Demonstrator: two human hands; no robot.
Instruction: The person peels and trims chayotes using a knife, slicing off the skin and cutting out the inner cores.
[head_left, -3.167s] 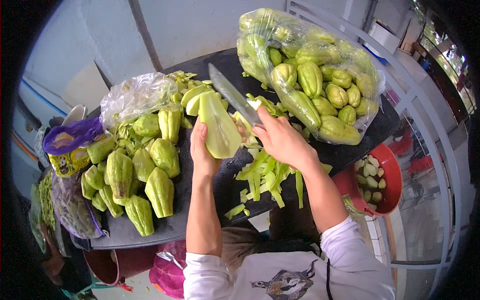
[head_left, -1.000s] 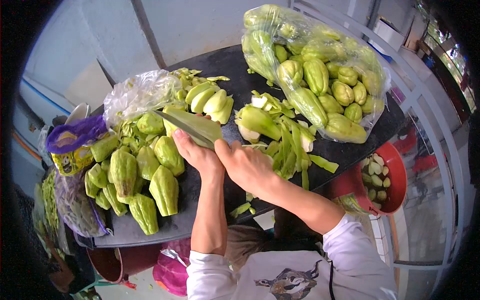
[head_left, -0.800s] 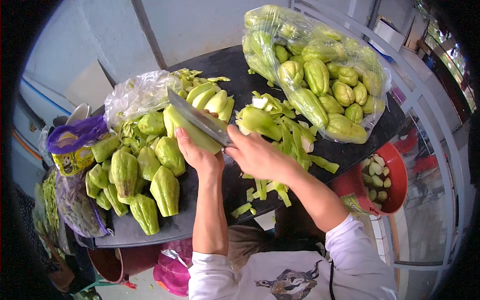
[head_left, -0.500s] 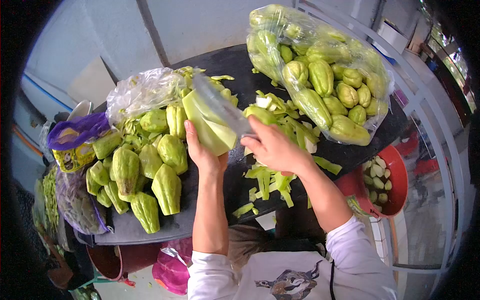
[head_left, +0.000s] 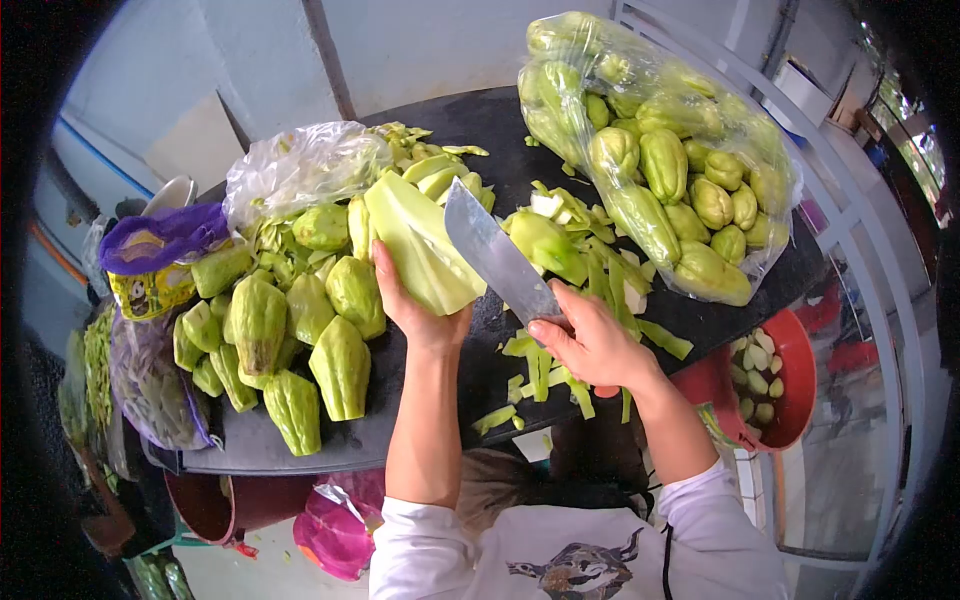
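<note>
My left hand (head_left: pixel 425 315) is wrapped round a large peeled pale green chayote (head_left: pixel 415 240), held up over the middle of the black table. In my right hand (head_left: pixel 595 340) is a broad-bladed knife (head_left: pixel 495 250), its tip pointing up and left beside the chayote. Behind them lie cut chayote pieces (head_left: pixel 435 172). A light green chayote (head_left: pixel 548 245) rests among long peel strips (head_left: pixel 600 275) beyond my right hand. Several whole chayotes (head_left: pixel 258 325) are grouped to the left of my left hand.
A clear plastic bag of chayotes (head_left: pixel 690 170) fills the table's back right. A crumpled plastic bag (head_left: pixel 300 170) and a purple net bag (head_left: pixel 160 240) are at the left. The red bucket (head_left: pixel 795 380) at the right holds pale pieces. A metal railing (head_left: pixel 850 200) stands beyond the black table (head_left: pixel 410 440).
The knife has swung right, off the chayote's surface, and my right hand has moved right and down. My left hand still holds the chayote. The whole view has shifted slightly.
</note>
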